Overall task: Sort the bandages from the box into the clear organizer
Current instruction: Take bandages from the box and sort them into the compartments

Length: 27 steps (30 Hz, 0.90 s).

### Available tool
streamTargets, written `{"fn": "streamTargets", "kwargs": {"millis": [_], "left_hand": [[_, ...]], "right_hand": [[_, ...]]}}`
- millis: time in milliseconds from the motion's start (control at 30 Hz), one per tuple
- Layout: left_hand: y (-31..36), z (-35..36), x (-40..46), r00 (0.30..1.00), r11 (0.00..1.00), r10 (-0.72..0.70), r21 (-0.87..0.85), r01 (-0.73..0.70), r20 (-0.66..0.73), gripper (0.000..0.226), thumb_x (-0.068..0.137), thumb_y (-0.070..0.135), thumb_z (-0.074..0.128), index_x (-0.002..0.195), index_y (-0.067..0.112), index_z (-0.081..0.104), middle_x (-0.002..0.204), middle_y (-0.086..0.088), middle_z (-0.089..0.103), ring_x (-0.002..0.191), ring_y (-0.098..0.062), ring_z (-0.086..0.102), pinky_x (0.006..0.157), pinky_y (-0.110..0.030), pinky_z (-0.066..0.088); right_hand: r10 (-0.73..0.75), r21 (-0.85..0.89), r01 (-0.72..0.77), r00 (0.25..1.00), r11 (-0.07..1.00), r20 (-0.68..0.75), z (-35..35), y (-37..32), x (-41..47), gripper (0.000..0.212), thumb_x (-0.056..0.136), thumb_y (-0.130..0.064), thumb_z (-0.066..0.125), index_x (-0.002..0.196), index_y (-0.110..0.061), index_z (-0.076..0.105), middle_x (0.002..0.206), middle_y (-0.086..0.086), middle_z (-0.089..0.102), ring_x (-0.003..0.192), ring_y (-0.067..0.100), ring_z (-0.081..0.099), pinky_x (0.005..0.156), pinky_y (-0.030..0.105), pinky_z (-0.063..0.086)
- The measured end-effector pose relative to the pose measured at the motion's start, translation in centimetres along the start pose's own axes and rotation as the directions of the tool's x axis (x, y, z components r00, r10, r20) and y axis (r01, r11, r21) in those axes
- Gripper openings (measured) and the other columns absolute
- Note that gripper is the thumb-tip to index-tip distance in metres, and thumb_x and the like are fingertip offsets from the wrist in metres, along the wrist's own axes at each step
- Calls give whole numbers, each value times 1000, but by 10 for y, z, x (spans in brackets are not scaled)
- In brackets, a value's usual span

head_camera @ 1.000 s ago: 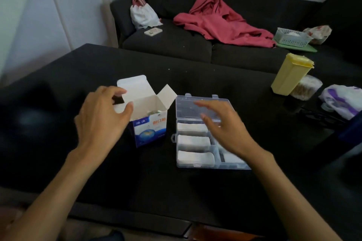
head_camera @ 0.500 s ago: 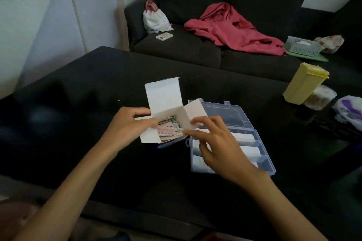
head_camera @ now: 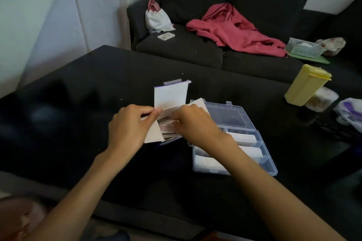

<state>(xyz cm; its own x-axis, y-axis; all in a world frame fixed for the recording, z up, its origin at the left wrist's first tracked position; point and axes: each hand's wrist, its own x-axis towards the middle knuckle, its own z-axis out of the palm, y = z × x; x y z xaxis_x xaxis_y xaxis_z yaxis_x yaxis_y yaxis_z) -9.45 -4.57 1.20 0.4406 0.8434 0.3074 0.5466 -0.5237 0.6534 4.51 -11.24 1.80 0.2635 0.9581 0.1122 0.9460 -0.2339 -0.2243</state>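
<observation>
I hold the box [head_camera: 156, 133] tilted toward me with my left hand [head_camera: 129, 129]; the fingers are curled round its left wall and the thumb presses on the edge near the open top. The long lid flap stands up just beyond my fingers. My right hand [head_camera: 195, 125] is at the mouth of the box, with the fingers bent down into it onto the bandages [head_camera: 166, 126]. I think they are pinching the top strips, but the fingertips are hidden by the back of the hand, so I cannot say for sure that they already have a hold. The bandages lie in a loose stack inside the box, between my two hands.

The clear organizer [head_camera: 260, 162] lies open on the desk [head_camera: 78, 103] just beside my right wrist, to the right of it, with its lid laid flat on the far side. Some compartments already hold white packets [head_camera: 242, 137], and my right forearm covers part of the near ones.

What can go wrong from here, in my judgement: the strips are thin and slippery, so if I pinch too many at once, some may slide out and fall on the desk when I pull. The box is light and tilted, so a weak hold with the left hand may let it tip and spill. Also my right forearm hangs very near the organizer, and a careless move could push it
</observation>
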Motion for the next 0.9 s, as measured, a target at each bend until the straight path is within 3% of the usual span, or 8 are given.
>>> {"fn": "streamTargets", "kwargs": {"millis": [167, 333, 500, 600, 733, 900], "left_hand": [[1, 2, 0, 1000, 1000, 4, 0, -4, 0, 25, 91, 45, 55, 98, 30, 73, 77, 8, 66, 66, -7, 50, 49, -20, 33], [1, 2, 1, 1000, 1000, -7, -12, 7, -8, 25, 91, 42, 55, 104, 30, 72, 93, 5, 72, 74, -9, 53, 51, -16, 30], [1, 2, 1, 1000, 1000, -16, -6, 16, -25, 25, 92, 42, 54, 101, 29, 73, 87, 4, 71, 65, -5, 44, 49, -18, 30], [5, 2, -1, 999, 1000, -3, 3, 3, -43, 24, 91, 42, 55, 104, 30, 72, 89, 5, 71, 68, -6, 48, 49, -15, 27], [10, 2, -2, 998, 1000, 0, 14, 1, -67, 26, 92, 42, 55, 102, 28, 73, 91, 2, 72, 83, -18, 61, 50, -13, 25], [9, 3, -1, 997, 1000, -3, 5, 3, -76, 25, 92, 41, 54, 102, 28, 73, 89, 3, 72, 77, -14, 58, 50, -14, 26]], "right_hand": [[-17, -64, 33, 970, 997, 241, 1, -10, 22, 33, 87, -24, 61, 117, -11, 59, 112, 9, 62, 99, 28, 59, 77, 30, 43], [24, -122, 17, 943, 992, 331, -2, -17, 30, 31, 89, -17, 58, 120, -11, 56, 117, 11, 58, 102, 28, 57, 81, 32, 44], [-9, -146, 51, 961, 988, 276, 1, -16, 26, 34, 90, -16, 58, 123, -9, 54, 119, 12, 57, 104, 29, 57, 84, 33, 45], [13, -94, 24, 929, 995, 370, 2, -14, 28, 33, 90, -19, 59, 122, -11, 53, 116, 9, 58, 99, 27, 56, 87, 35, 48], [10, -59, 14, 921, 998, 389, -1, -12, 33, 26, 87, -13, 61, 112, -11, 55, 112, 9, 57, 88, 23, 52, 76, 31, 45], [-101, -70, 129, 946, 989, 308, -6, -16, 30, 9, 87, -17, 59, 86, -21, 51, 102, 3, 55, 88, 19, 53, 73, 27, 41]]}}
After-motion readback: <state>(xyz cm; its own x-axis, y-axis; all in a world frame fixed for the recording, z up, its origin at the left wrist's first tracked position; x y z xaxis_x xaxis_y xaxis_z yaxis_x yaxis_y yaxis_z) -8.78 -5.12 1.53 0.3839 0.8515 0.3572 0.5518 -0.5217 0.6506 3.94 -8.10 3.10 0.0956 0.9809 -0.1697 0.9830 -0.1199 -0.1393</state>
